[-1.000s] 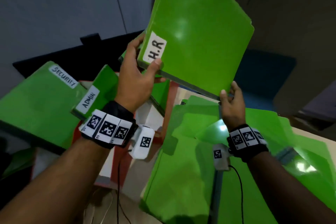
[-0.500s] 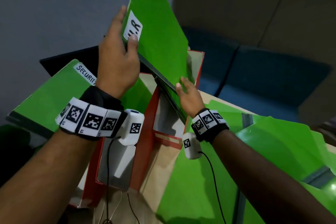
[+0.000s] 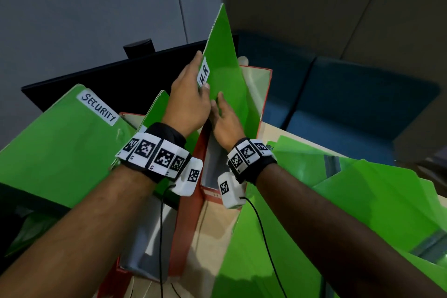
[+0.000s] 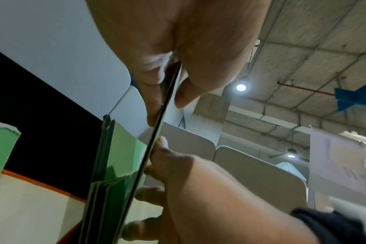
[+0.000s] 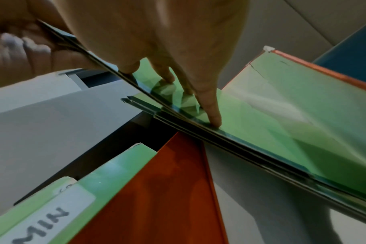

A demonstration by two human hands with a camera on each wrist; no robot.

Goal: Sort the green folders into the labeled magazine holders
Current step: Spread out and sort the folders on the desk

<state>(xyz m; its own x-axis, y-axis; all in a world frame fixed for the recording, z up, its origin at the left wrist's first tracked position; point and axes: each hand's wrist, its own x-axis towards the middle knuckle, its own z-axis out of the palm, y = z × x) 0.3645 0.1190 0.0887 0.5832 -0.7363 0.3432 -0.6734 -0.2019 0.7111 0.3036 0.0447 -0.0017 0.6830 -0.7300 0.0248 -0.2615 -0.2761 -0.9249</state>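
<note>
A green folder labelled H.R (image 3: 226,55) stands on edge, its lower part inside the right red magazine holder (image 3: 265,94). My left hand (image 3: 202,80) pinches its near edge beside the label, thumb on one face and fingers on the other, as the left wrist view shows (image 4: 167,92). My right hand (image 3: 223,116) lies just below, its straight fingers (image 5: 211,113) pressed flat on the folder's face (image 5: 282,132). Other folders stand in the same holder behind it.
A SECURITY folder (image 3: 60,147) and an ADMIN folder (image 5: 42,221) stand in holders to the left. The red wall (image 5: 167,189) of a holder divides them. Several loose green folders (image 3: 350,201) lie on the table at right. A dark monitor (image 3: 108,80) stands behind.
The H.R folder has turned from tilted overhead to upright and come down into the right holder. My right hand slid from its bottom corner to its face, close under my left hand.
</note>
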